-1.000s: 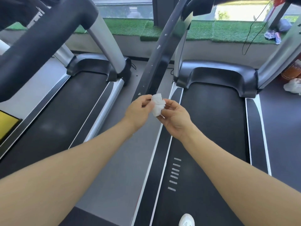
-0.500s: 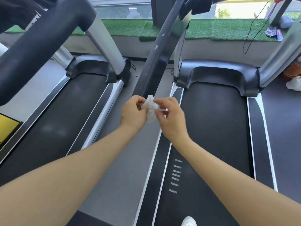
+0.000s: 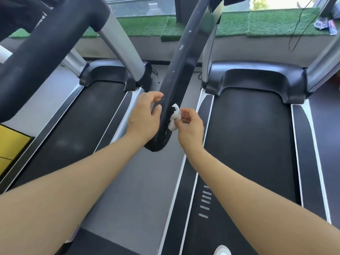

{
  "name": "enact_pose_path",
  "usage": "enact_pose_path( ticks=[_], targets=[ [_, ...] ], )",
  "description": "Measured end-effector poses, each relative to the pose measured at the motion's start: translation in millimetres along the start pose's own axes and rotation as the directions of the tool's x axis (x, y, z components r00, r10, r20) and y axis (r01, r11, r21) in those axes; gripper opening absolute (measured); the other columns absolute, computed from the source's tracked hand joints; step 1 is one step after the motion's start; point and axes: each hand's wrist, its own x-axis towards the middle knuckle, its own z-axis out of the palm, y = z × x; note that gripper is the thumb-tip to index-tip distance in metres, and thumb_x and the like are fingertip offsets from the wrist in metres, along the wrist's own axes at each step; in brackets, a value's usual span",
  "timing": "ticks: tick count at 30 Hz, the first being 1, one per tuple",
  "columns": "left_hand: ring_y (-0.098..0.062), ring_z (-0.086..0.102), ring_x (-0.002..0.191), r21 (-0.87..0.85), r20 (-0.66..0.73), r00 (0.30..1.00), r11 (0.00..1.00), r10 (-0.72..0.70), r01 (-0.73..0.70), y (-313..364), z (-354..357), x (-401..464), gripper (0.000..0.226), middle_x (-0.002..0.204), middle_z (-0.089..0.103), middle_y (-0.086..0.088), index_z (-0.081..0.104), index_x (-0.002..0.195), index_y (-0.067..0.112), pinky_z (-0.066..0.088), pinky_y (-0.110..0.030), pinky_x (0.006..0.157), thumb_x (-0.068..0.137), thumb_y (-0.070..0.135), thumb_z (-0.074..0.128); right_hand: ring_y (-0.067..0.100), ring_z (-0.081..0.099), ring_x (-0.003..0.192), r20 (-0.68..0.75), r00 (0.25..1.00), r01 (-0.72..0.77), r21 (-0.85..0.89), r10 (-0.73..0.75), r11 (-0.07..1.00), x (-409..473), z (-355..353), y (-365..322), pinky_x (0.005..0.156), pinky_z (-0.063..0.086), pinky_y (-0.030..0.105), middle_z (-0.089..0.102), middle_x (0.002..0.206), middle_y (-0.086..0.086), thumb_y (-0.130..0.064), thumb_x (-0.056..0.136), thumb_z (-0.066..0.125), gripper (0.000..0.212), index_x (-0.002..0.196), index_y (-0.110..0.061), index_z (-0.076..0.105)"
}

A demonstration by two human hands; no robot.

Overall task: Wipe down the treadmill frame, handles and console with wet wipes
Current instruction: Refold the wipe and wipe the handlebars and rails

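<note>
A long black treadmill handle (image 3: 181,59) slants down from the top centre and ends between my hands. My right hand (image 3: 189,126) pinches a crumpled white wet wipe (image 3: 174,117) and holds it against the right side of the handle near its end. On the other side, my left hand (image 3: 145,115) curls round the handle's left edge, thumb and fingertips touching it. The treadmill on the right has a black belt (image 3: 252,137) and a black motor cover (image 3: 255,76).
A second treadmill (image 3: 77,124) lies to the left, with silver uprights (image 3: 121,48) and a thick black handle (image 3: 46,46) overhead. Grey floor (image 3: 145,181) runs between the two. A green turf ledge (image 3: 266,23) with a black cable spans the back. My white shoe (image 3: 221,252) shows at the bottom.
Both hands had been working the wipe together in front of the handle. Now they have parted: the left took hold of the handle, the right brought the wipe against its side.
</note>
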Motion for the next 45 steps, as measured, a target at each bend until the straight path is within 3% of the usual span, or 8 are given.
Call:
enact_pose_path(
  ticks=[7,12,16,24,32,36,40,45],
  targets=[
    [0.001,0.026,0.136,0.007,0.059,0.998,1.000,0.016,-0.017,-27.0,27.3,9.0,0.042,0.151,0.032,0.007,0.037,0.144,0.016,0.013,0.003,0.100,0.103,0.013,0.032,-0.025,0.052,0.080,-0.013,0.994,-0.105,0.162,0.108,0.981,5.4,29.8,23.5,0.069,0.037,-0.006,0.058,0.100,-0.021,-0.014,0.100,0.046,0.026,0.121,-0.016,0.062],
    [0.008,0.024,0.132,-0.032,0.038,0.999,0.999,0.003,-0.001,-30.7,29.5,7.7,0.042,0.150,0.032,0.011,0.038,0.144,0.020,0.013,0.005,0.099,0.103,0.014,0.033,0.010,0.056,0.093,-0.038,0.996,-0.083,-0.080,0.080,0.993,64.0,31.5,24.7,0.086,0.046,0.021,0.062,0.110,-0.001,-0.014,0.101,0.038,0.032,0.125,-0.015,0.060],
    [0.015,0.024,0.127,-0.054,0.038,0.999,0.999,0.008,-0.005,-31.2,30.5,6.8,0.041,0.150,0.033,0.013,0.040,0.143,0.021,0.014,0.005,0.099,0.103,0.015,0.033,0.017,0.058,0.104,-0.015,0.989,-0.150,-0.109,0.149,0.983,97.3,31.7,28.6,0.089,0.049,0.025,0.061,0.122,0.000,-0.003,0.098,0.034,0.042,0.133,-0.017,0.054],
    [0.012,0.026,0.129,-0.068,0.036,0.999,0.998,0.008,-0.005,-32.4,30.3,5.9,0.041,0.150,0.034,0.011,0.040,0.143,0.020,0.015,0.004,0.099,0.102,0.014,0.034,0.005,0.055,0.087,0.040,0.970,-0.242,0.034,0.241,0.970,38.3,28.0,45.1,0.063,0.039,-0.005,0.065,0.115,0.000,-0.013,0.102,0.039,0.033,0.127,-0.015,0.059],
    [0.014,0.025,0.128,-0.085,0.047,0.999,0.996,0.007,-0.003,-35.3,30.5,7.3,0.041,0.150,0.033,0.013,0.039,0.143,0.021,0.015,0.004,0.100,0.103,0.016,0.034,0.007,0.054,0.114,0.107,0.965,-0.247,0.064,0.239,0.967,-18.9,27.5,45.3,0.092,0.037,0.007,0.059,0.127,-0.007,-0.012,0.102,0.038,0.038,0.136,-0.020,0.051],
    [0.003,0.028,0.135,-0.106,0.041,0.999,0.994,0.017,-0.013,-35.9,30.5,8.3,0.041,0.150,0.034,0.009,0.039,0.143,0.019,0.017,-0.004,0.105,0.102,0.015,0.034,-0.007,0.046,0.112,0.132,0.970,-0.221,0.115,0.206,0.968,-42.8,28.5,40.4,0.087,0.030,-0.005,0.052,0.129,-0.018,-0.012,0.102,0.037,0.038,0.137,-0.024,0.050],
    [0.010,0.025,0.130,-0.100,0.053,0.999,0.995,0.014,-0.008,-34.1,29.5,6.8,0.041,0.151,0.033,0.009,0.038,0.144,0.019,0.015,0.002,0.101,0.103,0.016,0.033,0.001,0.041,0.129,0.143,0.982,-0.139,0.087,0.125,0.986,-52.4,27.0,40.2,0.100,0.027,0.005,0.048,0.141,-0.011,-0.009,0.101,0.039,0.041,0.139,-0.022,0.047],
    [0.005,0.027,0.135,-0.112,0.052,0.999,0.994,0.004,0.002,-33.5,28.2,5.9,0.041,0.151,0.032,0.012,0.038,0.144,0.020,0.017,-0.001,0.103,0.103,0.017,0.032,0.007,0.050,0.120,0.070,0.983,-0.174,0.055,0.170,0.983,-22.4,31.6,39.1,0.092,0.036,0.008,0.054,0.134,-0.007,-0.009,0.101,0.037,0.040,0.139,-0.018,0.047]
  ],
)
